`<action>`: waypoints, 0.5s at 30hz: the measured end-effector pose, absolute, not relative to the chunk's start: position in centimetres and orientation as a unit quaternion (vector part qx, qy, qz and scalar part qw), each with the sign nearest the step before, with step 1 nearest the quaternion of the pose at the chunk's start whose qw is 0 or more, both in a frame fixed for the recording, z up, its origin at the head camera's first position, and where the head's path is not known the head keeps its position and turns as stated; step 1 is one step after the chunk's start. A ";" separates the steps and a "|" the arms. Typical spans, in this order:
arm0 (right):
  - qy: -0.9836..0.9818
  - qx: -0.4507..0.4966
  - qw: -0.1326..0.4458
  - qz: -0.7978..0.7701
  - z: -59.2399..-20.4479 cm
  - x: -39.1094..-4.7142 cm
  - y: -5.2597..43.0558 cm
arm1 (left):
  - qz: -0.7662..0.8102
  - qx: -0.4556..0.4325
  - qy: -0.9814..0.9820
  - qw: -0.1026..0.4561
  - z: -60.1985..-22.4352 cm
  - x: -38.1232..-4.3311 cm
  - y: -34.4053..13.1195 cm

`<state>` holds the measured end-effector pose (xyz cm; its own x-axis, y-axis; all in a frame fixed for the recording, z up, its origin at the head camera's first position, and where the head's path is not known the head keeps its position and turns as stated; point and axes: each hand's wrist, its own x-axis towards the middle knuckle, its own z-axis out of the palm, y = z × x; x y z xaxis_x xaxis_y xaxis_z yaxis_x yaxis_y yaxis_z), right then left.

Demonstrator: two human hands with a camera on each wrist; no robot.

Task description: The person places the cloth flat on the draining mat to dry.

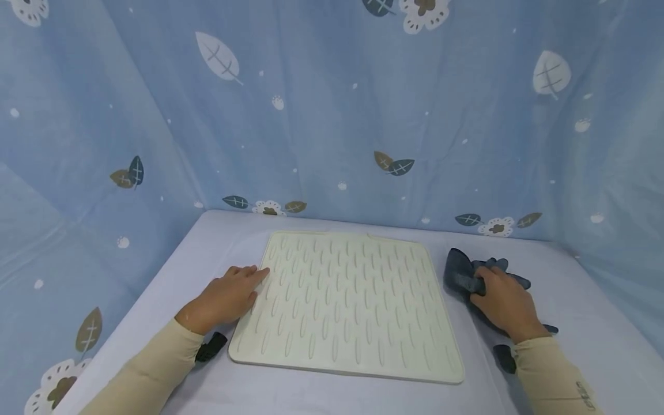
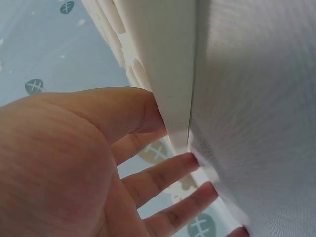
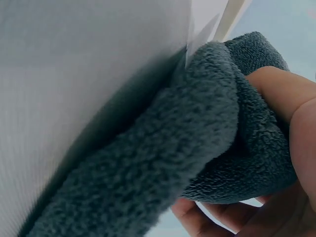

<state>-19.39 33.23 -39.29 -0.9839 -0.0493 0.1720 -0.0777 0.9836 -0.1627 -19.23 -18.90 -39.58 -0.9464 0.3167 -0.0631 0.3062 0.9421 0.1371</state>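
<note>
A cream-coloured mat (image 1: pixel 347 305) with rows of raised oval ridges lies flat on the white-covered table. At its left edge rests my left hand (image 1: pixel 225 297), the index fingertip reaching onto the mat. In the left wrist view, the thumb of the left hand (image 2: pixel 64 153) touches the side of the mat (image 2: pixel 170 64), while the other fingers extend fairly straight toward the cloth. To the right of the mat, my right hand (image 1: pixel 503 302) grips a bunched dark grey cloth (image 1: pixel 459 271). Close up, this cloth (image 3: pixel 163 148) is fluffy, folded between thumb and fingers, and lies partly on the table.
White fabric (image 1: pixel 202 253) covers the table. Blue curtains (image 1: pixel 332 109) with leaf and flower prints hang behind it and along both sides. A black strap (image 1: pixel 211 347) sits by the left wrist, and another black piece (image 1: pixel 504 358) by the right.
</note>
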 end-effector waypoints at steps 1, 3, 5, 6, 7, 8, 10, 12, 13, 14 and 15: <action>-0.992 0.034 0.091 0.086 -39.3 -19.4 33.2 | 0.062 0.159 0.985 0.039 -39.6 -19.3 -18.9; -0.990 0.039 0.103 0.090 -39.3 -19.3 33.1 | 0.060 0.161 0.985 0.035 -39.5 -19.3 -18.8; -0.988 0.040 0.114 0.094 -39.3 -19.2 32.9 | 0.060 0.160 0.985 0.035 -39.5 -19.3 -18.8; -0.988 0.041 0.118 0.095 -39.2 -19.2 32.9 | 0.059 0.160 0.985 0.035 -39.5 -19.4 -18.8; -0.987 0.041 0.122 0.097 -39.2 -19.2 32.8 | 0.059 0.160 0.985 0.035 -39.6 -19.4 -18.8; -0.986 0.041 0.127 0.098 -39.2 -19.2 32.7 | 0.058 0.160 0.985 0.035 -39.6 -19.4 -18.8; -0.985 0.041 0.137 0.101 -39.1 -19.1 32.5 | 0.057 0.160 0.985 0.034 -39.7 -19.4 -18.8; -0.982 0.042 0.151 0.104 -39.1 -19.1 32.3 | 0.057 0.159 0.985 0.034 -39.7 -19.4 -18.8; -0.981 0.044 0.158 0.105 -39.1 -19.0 32.2 | 0.058 0.159 0.985 0.034 -39.7 -19.4 -18.8; -0.979 0.046 0.165 0.107 -39.0 -19.0 32.2 | 0.058 0.159 0.985 0.034 -39.7 -19.4 -18.7; -0.978 0.047 0.172 0.108 -39.0 -19.0 32.1 | 0.058 0.159 0.985 0.034 -39.7 -19.3 -18.7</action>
